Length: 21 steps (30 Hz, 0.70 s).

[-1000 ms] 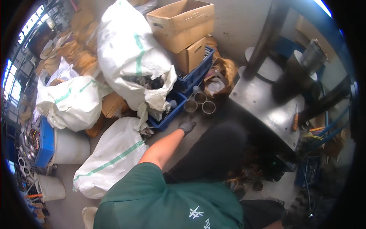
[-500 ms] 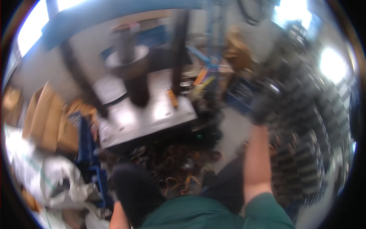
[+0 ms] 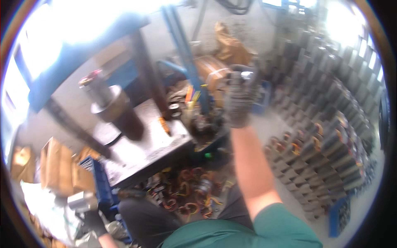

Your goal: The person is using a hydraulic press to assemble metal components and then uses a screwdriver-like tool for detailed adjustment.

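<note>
My right hand (image 3: 240, 101), in a grey work glove, is raised ahead of me at right of centre. Its fingers are curled around a small shiny metal piece (image 3: 247, 75), mostly hidden by the glove. At lower left, my left hand (image 3: 94, 222) in a dark glove grips a silver metal cylinder (image 3: 82, 201). A press stands in front of me on a metal table (image 3: 153, 140). On it, a grey metal core (image 3: 98, 91) with reddish wire at its top sits in a wide dark sleeve (image 3: 126, 118).
Stacked grey metal cylinders (image 3: 322, 161) fill the right side, some with copper windings. Wound copper coils (image 3: 194, 186) lie below the table. Cardboard boxes (image 3: 62, 169), a blue bin (image 3: 99, 182) and white sacks (image 3: 45, 206) stand left. An orange-handled tool (image 3: 164, 125) lies on the table.
My view has turned right. My right hand has left the stacked cylinders at right and come up toward the centre. My left hand has come into view at lower left with the silver cylinder.
</note>
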Motion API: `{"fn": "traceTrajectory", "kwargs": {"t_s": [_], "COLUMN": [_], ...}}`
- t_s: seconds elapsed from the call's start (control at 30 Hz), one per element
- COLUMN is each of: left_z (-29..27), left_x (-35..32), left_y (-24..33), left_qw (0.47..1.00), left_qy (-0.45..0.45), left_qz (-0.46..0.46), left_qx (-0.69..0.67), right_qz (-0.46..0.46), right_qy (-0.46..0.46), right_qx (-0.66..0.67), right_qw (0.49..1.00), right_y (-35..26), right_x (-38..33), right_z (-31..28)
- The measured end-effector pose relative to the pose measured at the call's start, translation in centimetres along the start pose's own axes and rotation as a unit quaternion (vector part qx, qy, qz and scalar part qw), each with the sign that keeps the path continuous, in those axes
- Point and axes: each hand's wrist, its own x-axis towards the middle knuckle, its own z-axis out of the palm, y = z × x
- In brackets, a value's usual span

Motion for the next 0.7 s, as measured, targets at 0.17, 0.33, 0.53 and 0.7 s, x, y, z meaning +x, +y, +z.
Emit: {"fn": "traceTrajectory", "kwargs": {"t_s": [0.17, 0.33, 0.53, 0.7], "left_z": [19.6, 37.6, 46.2, 53.1], "left_x": [5.1, 3.3, 9.7, 13.5], "left_y": [-0.2, 0.8, 1.3, 1.1], "left_qw": [0.9, 0.991, 0.956, 0.769], "left_qy": [0.042, -0.072, -0.179, -0.169], "left_qz": [0.216, 0.013, 0.19, 0.488], "left_qx": [0.377, -0.113, 0.132, 0.377], "right_qz": [0.061, -0.014, 0.086, 0.081], "right_qy": [-0.031, -0.03, -0.046, -0.045], "right_qx": [0.099, 0.034, 0.146, 0.131], "right_qw": [0.993, 0.999, 0.984, 0.987], "right_y": [-0.8, -0.6, -1.3, -1.2], "right_x": [0.4, 0.4, 0.2, 0.2], "right_z": [-1.5, -1.7, -1.1, -1.3]}}
